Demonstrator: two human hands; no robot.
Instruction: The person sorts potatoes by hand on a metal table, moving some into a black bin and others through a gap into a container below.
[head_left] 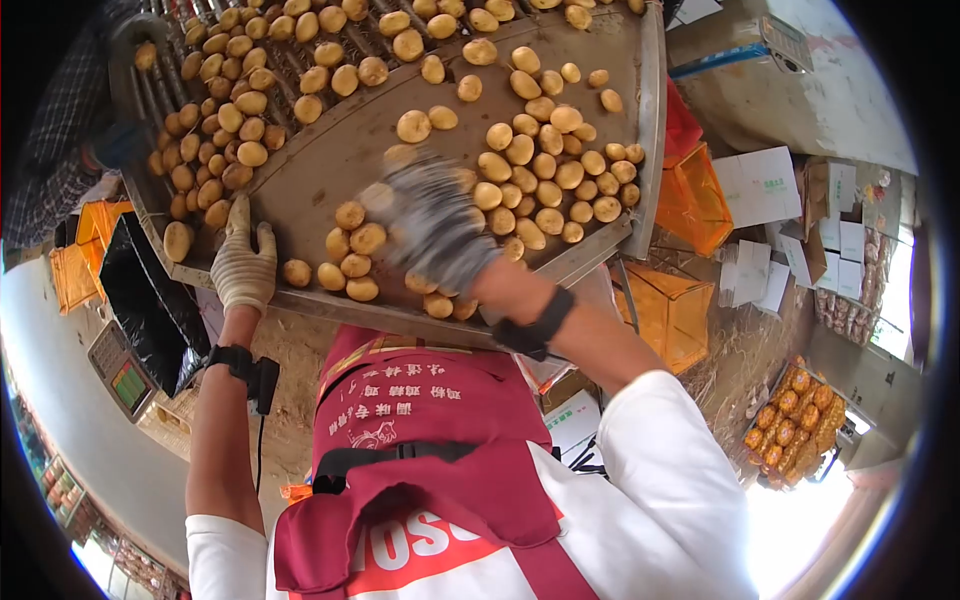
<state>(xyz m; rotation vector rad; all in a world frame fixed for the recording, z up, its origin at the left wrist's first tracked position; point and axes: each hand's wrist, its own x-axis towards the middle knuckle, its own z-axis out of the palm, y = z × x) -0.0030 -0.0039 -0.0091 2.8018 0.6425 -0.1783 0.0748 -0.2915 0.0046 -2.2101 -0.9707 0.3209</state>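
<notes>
Left hand (pixel 243 265), 9 o'clock: off-white knit glove (pixel 246 285). Black wrist strap (pixel 228 358) carries a small black box (pixel 264 385) on its 3 o'clock side; thin black cable (pixel 260 450) below. Right hand (pixel 430 215), 11 o'clock: grey, dark-streaked glove (pixel 455 235) (motion-blurred, weave unreadable); wide black wristband (pixel 540 326). White sleeves (pixel 665 465) at 4 and 7–8 o'clock. Maroon apron (pixel 430 395), 7 o'clock: white Chinese characters, line drawing. Black belt (pixel 350 461) with buckle; red panel (pixel 372 573), white capitals partly covered.

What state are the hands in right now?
Left hand: open, at near edge of metal table.
Right hand: blurred among potatoes; grip can't be told.
</notes>
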